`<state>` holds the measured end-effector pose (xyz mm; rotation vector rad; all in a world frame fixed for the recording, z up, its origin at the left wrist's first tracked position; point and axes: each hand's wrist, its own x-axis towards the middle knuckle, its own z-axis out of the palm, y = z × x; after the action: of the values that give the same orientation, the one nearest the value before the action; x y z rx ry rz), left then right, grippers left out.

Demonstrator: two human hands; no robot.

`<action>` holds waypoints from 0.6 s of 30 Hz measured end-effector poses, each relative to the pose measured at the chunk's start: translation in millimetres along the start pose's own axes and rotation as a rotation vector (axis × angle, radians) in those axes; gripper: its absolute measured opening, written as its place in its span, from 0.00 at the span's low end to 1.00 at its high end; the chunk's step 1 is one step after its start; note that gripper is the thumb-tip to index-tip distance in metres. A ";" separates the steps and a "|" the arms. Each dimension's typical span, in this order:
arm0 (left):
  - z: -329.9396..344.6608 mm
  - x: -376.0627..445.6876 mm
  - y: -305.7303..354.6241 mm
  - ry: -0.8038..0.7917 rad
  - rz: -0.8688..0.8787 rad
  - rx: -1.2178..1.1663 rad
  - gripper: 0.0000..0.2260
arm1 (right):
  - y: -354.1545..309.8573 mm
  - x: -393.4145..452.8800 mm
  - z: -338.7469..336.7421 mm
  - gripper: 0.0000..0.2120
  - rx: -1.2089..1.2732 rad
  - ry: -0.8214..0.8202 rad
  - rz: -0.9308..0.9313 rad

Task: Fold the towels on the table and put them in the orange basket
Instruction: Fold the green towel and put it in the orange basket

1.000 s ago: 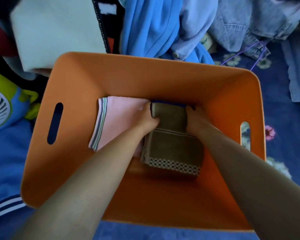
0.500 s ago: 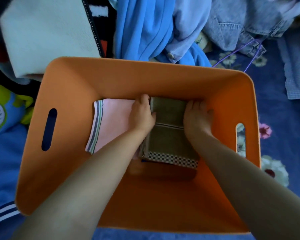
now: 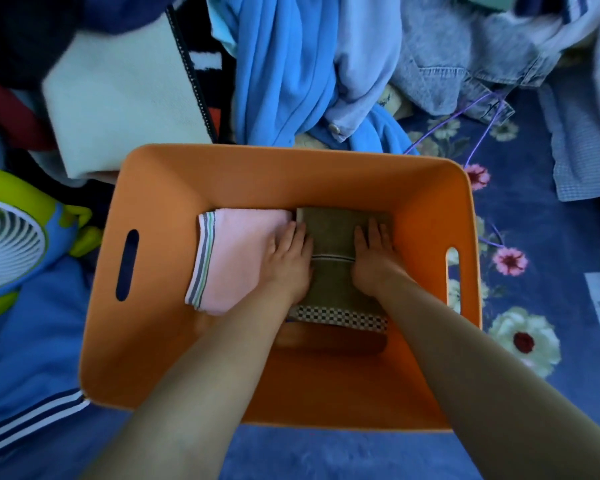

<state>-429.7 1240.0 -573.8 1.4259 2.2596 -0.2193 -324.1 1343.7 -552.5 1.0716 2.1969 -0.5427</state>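
Observation:
Both my arms reach down into the orange basket [image 3: 174, 334]. A folded olive-brown towel [image 3: 333, 233] with a checkered hem lies on its floor at the right. To its left lies a folded pink towel [image 3: 236, 258] with a striped edge. My left hand [image 3: 288, 261] lies flat with straight fingers across the seam between the pink and the brown towel. My right hand [image 3: 373, 258] presses flat on the right part of the brown towel. Neither hand grips anything.
A heap of clothes lies beyond the basket: a blue garment [image 3: 278, 71], denim [image 3: 465, 64], a white folded cloth [image 3: 118, 98]. A green and blue fan [image 3: 11, 240] stands at the left. The surface is covered by a blue floral cloth [image 3: 520, 261].
Both hands have gone from gripping the brown towel's far edges to lying flat on top of it. The towel has settled onto the basket floor. The view has shifted downward.

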 end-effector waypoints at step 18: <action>-221.5 -157.9 46.4 0.412 -0.028 0.158 0.17 | -7.1 -216.8 -137.3 0.27 0.090 0.542 -0.230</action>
<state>-396.6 1213.8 -301.1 1.6440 2.6424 -0.1229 -276.0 1302.8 -303.7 1.1143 2.8175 -0.4937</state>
